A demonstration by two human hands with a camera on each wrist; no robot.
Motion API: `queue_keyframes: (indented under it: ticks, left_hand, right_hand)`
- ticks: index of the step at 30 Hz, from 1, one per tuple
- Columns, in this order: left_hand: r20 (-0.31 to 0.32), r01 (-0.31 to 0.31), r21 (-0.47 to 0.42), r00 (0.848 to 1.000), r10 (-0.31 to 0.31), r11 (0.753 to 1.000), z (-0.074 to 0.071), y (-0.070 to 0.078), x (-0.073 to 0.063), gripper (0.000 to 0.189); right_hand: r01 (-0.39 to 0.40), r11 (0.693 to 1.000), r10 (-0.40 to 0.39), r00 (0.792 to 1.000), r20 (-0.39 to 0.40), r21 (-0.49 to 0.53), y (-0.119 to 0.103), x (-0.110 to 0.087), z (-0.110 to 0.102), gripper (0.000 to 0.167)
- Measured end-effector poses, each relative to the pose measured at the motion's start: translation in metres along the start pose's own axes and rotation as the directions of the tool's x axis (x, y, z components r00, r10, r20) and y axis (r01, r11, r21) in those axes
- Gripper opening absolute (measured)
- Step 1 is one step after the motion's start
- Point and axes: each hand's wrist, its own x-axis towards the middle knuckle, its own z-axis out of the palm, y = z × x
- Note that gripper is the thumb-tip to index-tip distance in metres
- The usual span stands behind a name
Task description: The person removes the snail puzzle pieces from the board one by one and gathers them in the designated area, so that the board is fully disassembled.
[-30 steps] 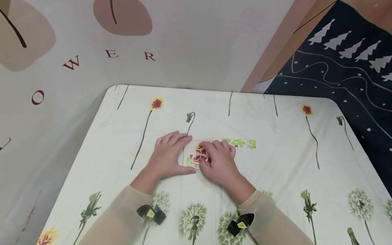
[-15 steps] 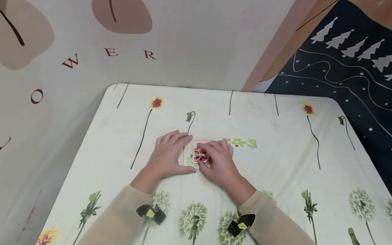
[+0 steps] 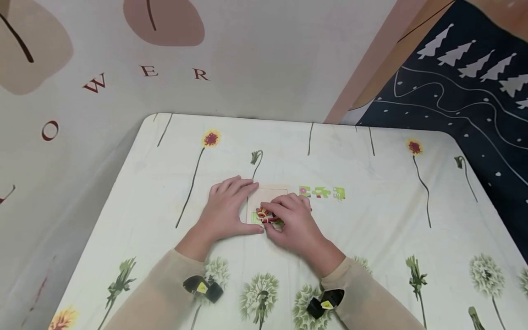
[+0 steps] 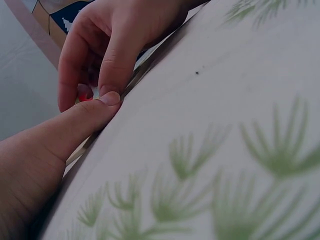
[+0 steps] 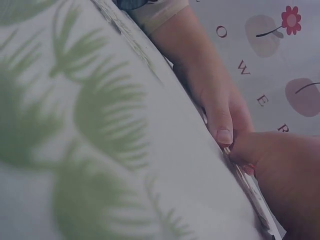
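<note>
A pale wooden puzzle board (image 3: 268,195) lies flat on the table, with a green patch along its near left part. Spread at its left side, my left hand (image 3: 226,211) rests with straight fingers on the board's edge, thumb along the near corner. My right hand (image 3: 296,223) pinches a red, patterned puzzle piece (image 3: 264,214) between thumb and forefinger, low over the board's near half. Its fingers hide part of the piece and the board's right side. In the left wrist view, a bit of the red piece (image 4: 85,93) shows between the fingertips, right beside my left thumb (image 4: 107,98).
Several green puzzle pieces (image 3: 321,192) lie in a row just right of the board. The table (image 3: 371,220) wears a white cloth printed with flowers. A printed wall covering (image 3: 264,68) rises behind its far edge.
My right hand has brought the red piece down toward the board's near edge and tilted it. A pink-spotted green piece at the row's left end is now uncovered. The left hand stays put.
</note>
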Motion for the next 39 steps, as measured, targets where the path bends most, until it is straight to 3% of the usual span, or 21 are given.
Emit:
queue_keyframes:
  ticks: [10,20,30,39]
  left_hand:
    - [-0.011,-0.007,0.009,1.0,0.007,1.0,0.001,0.0,0.0,0.118]
    - [0.004,0.005,0.009,1.0,-0.006,1.0,0.001,-0.001,-0.002,0.118]
    - [-0.003,-0.002,0.009,1.0,0.002,1.0,0.0,-0.001,0.0,0.117]
    - [0.005,0.007,0.007,1.0,-0.007,1.0,0.0,-0.001,0.0,0.116]
  right_hand:
    - [0.013,0.991,-0.013,1.0,-0.003,0.133,0.005,-0.004,0.001,0.05]
    - [-0.061,0.978,0.077,0.994,-0.072,0.199,0.003,-0.008,0.001,0.045]
    - [-0.034,0.992,0.052,0.987,-0.151,0.121,0.013,-0.02,-0.012,0.043]
    - [-0.121,0.984,0.14,0.979,-0.151,0.129,0.032,-0.04,-0.032,0.038]
